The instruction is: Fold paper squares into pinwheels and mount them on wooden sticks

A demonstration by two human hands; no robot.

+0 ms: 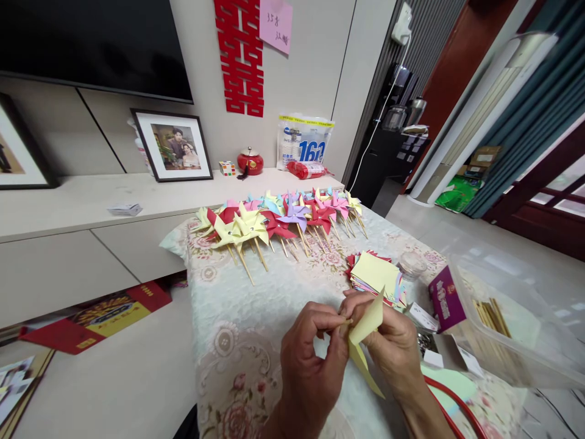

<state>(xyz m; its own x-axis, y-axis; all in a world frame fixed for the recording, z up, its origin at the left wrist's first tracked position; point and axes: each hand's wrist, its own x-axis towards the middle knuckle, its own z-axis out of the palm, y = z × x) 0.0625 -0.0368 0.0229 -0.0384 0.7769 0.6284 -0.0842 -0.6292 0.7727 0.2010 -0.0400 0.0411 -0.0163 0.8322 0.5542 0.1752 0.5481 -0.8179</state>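
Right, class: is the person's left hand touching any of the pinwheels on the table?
Apart. The head view shows bare tablecloth between the left hand and the pinwheels, which sit farther back.

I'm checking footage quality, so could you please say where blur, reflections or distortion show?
In the head view, the tall white unit leans, likely lens distortion; the clear plastic box looks smeared; the dark screen shows faint reflections; the left hand looks fairly sharp.

"160" on pkg [305,141], "35" on pink note [276,27], "囍" on red ppr [234,60]
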